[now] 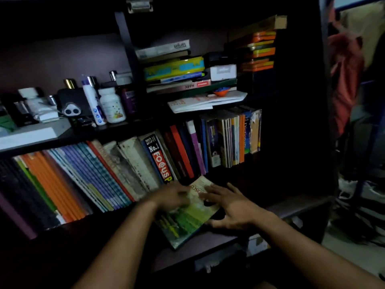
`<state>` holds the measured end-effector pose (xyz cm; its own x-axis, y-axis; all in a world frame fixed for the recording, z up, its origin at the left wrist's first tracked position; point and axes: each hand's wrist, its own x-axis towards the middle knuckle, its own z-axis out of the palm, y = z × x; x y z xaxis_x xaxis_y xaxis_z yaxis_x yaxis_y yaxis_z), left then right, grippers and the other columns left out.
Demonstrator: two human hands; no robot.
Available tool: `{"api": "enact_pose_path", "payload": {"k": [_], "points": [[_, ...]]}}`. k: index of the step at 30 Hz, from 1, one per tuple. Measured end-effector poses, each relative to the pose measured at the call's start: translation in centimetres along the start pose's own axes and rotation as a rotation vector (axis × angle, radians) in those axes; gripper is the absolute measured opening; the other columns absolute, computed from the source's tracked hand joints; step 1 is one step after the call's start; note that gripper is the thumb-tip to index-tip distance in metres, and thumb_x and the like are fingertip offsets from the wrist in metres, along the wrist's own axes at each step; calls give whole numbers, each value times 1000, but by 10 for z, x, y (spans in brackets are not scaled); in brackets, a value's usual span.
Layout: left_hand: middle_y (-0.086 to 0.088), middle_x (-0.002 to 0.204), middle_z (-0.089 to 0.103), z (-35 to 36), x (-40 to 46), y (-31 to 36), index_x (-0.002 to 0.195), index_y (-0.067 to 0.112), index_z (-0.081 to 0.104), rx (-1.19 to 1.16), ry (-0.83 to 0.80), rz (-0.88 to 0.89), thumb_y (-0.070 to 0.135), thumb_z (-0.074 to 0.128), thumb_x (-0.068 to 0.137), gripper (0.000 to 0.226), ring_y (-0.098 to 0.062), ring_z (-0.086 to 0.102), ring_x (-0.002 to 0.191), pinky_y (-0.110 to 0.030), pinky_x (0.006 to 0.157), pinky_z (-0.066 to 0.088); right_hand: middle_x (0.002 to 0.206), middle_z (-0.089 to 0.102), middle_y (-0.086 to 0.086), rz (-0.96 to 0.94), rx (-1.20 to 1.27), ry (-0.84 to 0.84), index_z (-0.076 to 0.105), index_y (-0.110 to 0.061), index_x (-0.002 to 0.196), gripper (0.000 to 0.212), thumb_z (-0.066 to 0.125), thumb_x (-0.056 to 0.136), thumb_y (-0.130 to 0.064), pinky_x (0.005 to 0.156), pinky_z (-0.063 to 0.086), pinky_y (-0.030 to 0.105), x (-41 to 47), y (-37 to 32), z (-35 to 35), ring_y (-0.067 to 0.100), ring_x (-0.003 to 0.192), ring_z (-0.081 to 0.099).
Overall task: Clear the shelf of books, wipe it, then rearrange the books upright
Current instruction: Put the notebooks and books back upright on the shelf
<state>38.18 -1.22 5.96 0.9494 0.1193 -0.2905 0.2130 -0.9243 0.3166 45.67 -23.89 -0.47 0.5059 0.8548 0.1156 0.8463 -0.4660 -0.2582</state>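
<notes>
a: at the front edge of the dark wooden shelf (281, 207), about five o'clock from the leaning row of thin orange and purple-spined books (83, 176), lies a flat green-covered paperback book (187, 217), one corner jutting over the lip.

b: and the hands?

a: the left hand (173, 197) is blurred on the cover's upper part, so i cannot tell its grip. the right hand (231, 205) has fingers spread, thumb under the three o'clock edge, no closed grip.

b: best way on?

a: i'd slide fingers beneath both long edges, lift it level, and keep clear of the leaning row at ten o'clock, which might slump.
</notes>
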Motion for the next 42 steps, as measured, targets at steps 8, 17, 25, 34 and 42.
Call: {"api": "enact_pose_path", "payload": {"k": [8,17,25,34,42], "points": [[-8,96,72,-18,-49,-22,93,22,83,-1088,-122,22,46,60,88,34,-19,71,76,-27,64,55,109,72,-5,14,271,441,57,-39,122,68,11,92,-80,79,54,41,-11,-4,-9,16,99,67],[-12,91,72,50,-17,-25,91,11,76,-1845,523,191,25,42,103,39,-27,71,78,-34,60,60,114,72,-3,-20,220,530,30,-44,140,56,57,92,-58,70,59,30,-12,-6,-6,13,90,71],[-11,109,68,61,-15,-13,117,24,69,-1069,594,151,7,55,102,27,-16,69,81,-28,69,56,112,73,7,497,370,887,43,-22,148,54,55,99,-43,68,60,37,-16,1,-8,28,89,71],[17,99,60,71,-2,-7,127,33,60,-439,672,182,18,63,95,35,-1,62,85,-16,73,48,111,72,11,512,269,780,27,-20,151,58,51,102,-40,67,59,43,3,-2,-15,30,86,72],[18,105,55,76,4,-12,133,36,53,-396,665,188,21,61,96,41,-2,58,90,-23,81,50,121,69,9,433,263,788,28,-26,148,51,51,104,-34,76,61,49,32,2,-17,28,96,71]]}}
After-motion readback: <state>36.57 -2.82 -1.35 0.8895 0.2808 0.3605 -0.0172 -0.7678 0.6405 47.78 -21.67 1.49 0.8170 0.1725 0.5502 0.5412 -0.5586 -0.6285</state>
